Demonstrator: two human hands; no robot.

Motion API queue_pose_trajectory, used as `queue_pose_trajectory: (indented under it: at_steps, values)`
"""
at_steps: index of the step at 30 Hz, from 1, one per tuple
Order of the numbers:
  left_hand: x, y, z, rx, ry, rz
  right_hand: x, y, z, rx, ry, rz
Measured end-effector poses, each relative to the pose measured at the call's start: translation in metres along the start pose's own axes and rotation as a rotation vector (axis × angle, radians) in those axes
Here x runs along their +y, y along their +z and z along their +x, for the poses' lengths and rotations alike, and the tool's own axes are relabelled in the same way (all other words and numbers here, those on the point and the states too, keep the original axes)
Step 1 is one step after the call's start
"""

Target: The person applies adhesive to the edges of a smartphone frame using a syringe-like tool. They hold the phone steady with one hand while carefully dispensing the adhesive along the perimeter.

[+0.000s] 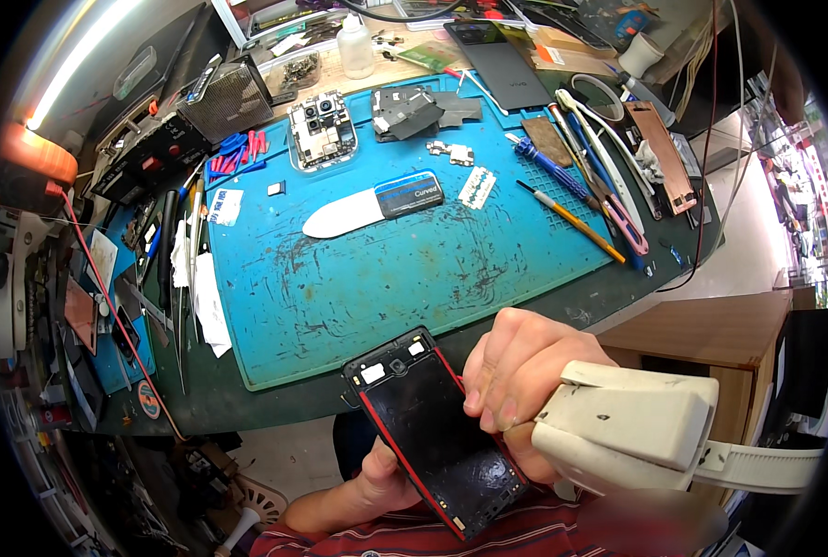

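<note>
A black phone screen assembly point(423, 422) is tilted in front of me, below the mat's near edge. Red strips run along its two long sides, and white patches sit by a camera hole at its top end. My left hand point(377, 478) grips it by the lower left side, thumb on the edge. At the right edge, my right hand point(516, 367) has its fingers pinched together against the strip; whatever is between the fingertips is hidden. A cream plastic housing with a ribbed band point(627, 422) covers my right wrist.
The blue mat point(339, 297) carries a white curved pry blade point(372, 206), a phone mainboard in a clear tray point(323, 135), black sheets point(418, 111) and a small board point(451, 153). Tweezers and screwdrivers point(581, 172) lie right; a red cable point(107, 297) hangs left.
</note>
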State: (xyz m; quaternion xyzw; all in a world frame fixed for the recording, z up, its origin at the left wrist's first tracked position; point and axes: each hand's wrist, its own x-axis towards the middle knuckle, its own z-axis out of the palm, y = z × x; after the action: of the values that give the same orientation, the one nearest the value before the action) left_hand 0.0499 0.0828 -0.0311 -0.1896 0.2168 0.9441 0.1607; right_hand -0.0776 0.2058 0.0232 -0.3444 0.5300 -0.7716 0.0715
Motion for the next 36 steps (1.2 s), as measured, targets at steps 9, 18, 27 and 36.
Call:
queue_pose_trajectory:
  at_steps: [9, 18, 27, 36]
  values:
    - [0.003, 0.002, -0.003, -0.016, -0.006, 0.017, 0.0, -0.002, -0.002, -0.012, -0.004, 0.014]
    - [0.0, 0.0, -0.001, -0.025, -0.01, 0.015, 0.001, -0.006, -0.005, -0.035, -0.022, 0.034]
    - [0.001, 0.003, -0.001, -0.059, 0.017, 0.015, -0.001, -0.006, -0.009, -0.031, -0.008, 0.036]
    - [0.002, -0.012, 0.004, -0.293, 0.061, 0.071, -0.003, -0.01, -0.009, -0.077, -0.018, 0.055]
